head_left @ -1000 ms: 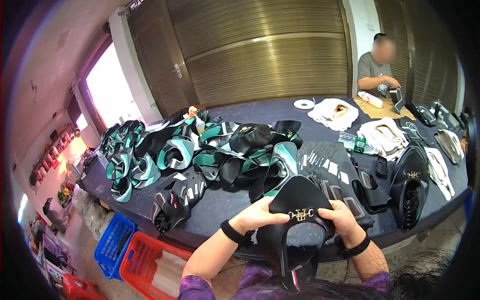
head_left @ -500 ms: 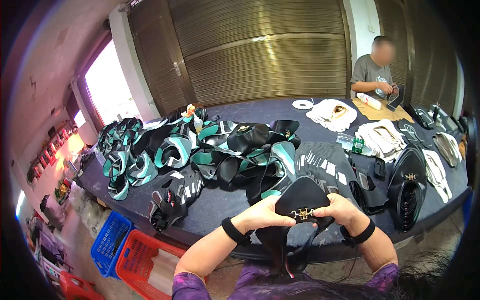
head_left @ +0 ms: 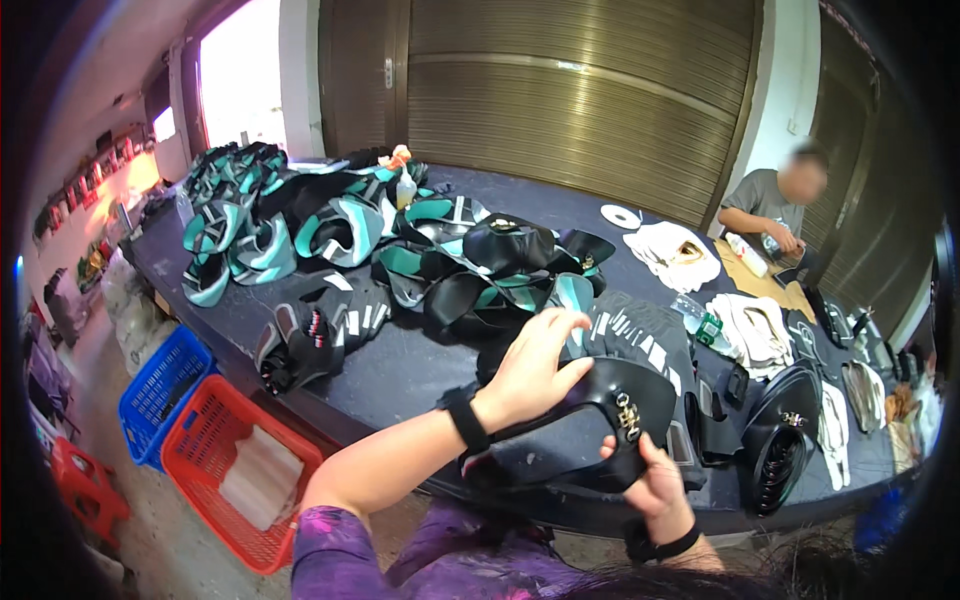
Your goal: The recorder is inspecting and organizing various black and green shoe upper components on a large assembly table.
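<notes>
A black leather shoe upper [head_left: 645, 388] with a gold metal buckle [head_left: 628, 416] is tilted over the near edge of the table. My right hand [head_left: 655, 480] pinches its lower edge just below the buckle. Above the upper's left side, my left hand [head_left: 540, 368] has its fingers stretched out and thumb apart; whether it touches the leather I cannot tell. Beyond my hands spreads a pile of black, grey and teal shoe uppers [head_left: 345, 228], with a few plain black uppers [head_left: 505, 245] on its right part.
To the right stands a nested stack of black uppers [head_left: 783, 425], near white fabric pieces [head_left: 748, 325] and a plastic bottle [head_left: 697, 317]. A person [head_left: 775, 205] works at the far right. Red [head_left: 185, 480] and blue [head_left: 160, 385] baskets stand left of me.
My left hand has let go of the upper and lifted up and left, its fingers opening. The right hand has moved lower, and the upper has turned sideways with its buckle tilted. The view has shifted.
</notes>
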